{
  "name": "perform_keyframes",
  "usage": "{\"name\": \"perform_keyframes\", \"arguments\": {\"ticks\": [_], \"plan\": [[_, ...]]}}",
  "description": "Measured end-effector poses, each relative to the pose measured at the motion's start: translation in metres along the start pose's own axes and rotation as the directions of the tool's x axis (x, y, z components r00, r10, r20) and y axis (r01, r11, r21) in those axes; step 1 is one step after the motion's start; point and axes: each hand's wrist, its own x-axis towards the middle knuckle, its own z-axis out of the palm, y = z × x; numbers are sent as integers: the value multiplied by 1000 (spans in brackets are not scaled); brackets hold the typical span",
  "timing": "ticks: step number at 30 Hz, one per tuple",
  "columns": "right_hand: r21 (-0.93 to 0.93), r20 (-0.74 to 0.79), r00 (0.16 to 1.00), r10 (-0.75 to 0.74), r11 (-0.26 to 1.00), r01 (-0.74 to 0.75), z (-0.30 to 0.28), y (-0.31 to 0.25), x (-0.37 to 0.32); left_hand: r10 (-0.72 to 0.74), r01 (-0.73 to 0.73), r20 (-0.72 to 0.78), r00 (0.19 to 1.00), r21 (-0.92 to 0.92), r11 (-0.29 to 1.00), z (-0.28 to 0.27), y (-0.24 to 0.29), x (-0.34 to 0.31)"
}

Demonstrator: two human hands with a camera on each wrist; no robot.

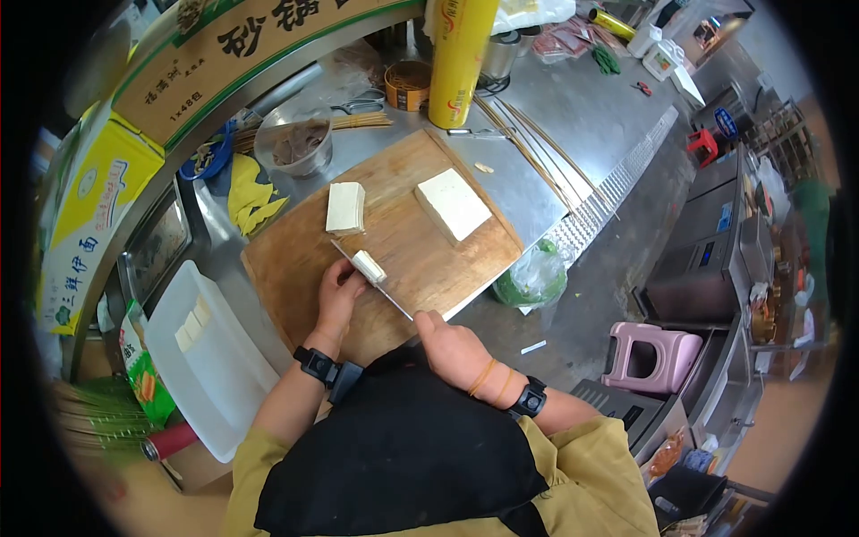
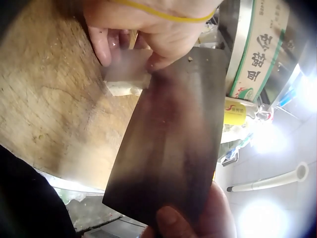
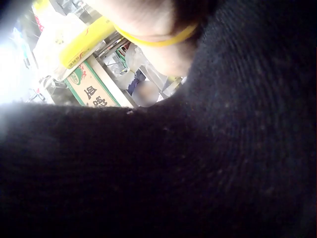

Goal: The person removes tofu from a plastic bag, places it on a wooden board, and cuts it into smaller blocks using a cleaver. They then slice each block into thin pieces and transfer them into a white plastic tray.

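Note:
A cleaver (image 1: 386,294) (image 2: 166,134) has its handle gripped by the right hand (image 1: 455,353) (image 2: 198,220). Its blade stands beside a small white block (image 1: 368,266) (image 2: 127,82), which the left hand (image 1: 336,302) (image 2: 148,22) holds between thumb and fingers. Two larger white blocks lie farther back on the wooden board (image 1: 295,268) (image 2: 44,94): a sliced-looking one (image 1: 344,208) at the left and a wider one (image 1: 454,205) at the right. Dark cloth covers most of the right wrist view, with part of the right hand (image 3: 158,29) at the top.
Left of the board, a white tray (image 1: 210,380) holds several white pieces. Behind the board are a clear tub (image 1: 293,139), a yellow cloth (image 1: 250,195), a yellow roll (image 1: 461,63) and long skewers (image 1: 541,157). A bag of greens (image 1: 531,276) hangs by the board's right edge.

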Motion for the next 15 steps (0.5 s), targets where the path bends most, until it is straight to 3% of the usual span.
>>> {"name": "perform_keyframes", "arguments": {"ticks": [15], "plan": [[25, -26, 999, -24, 999, 24, -3, 3, -2, -12, 13, 14, 1000, -11, 1000, -2, -1, -1]]}}
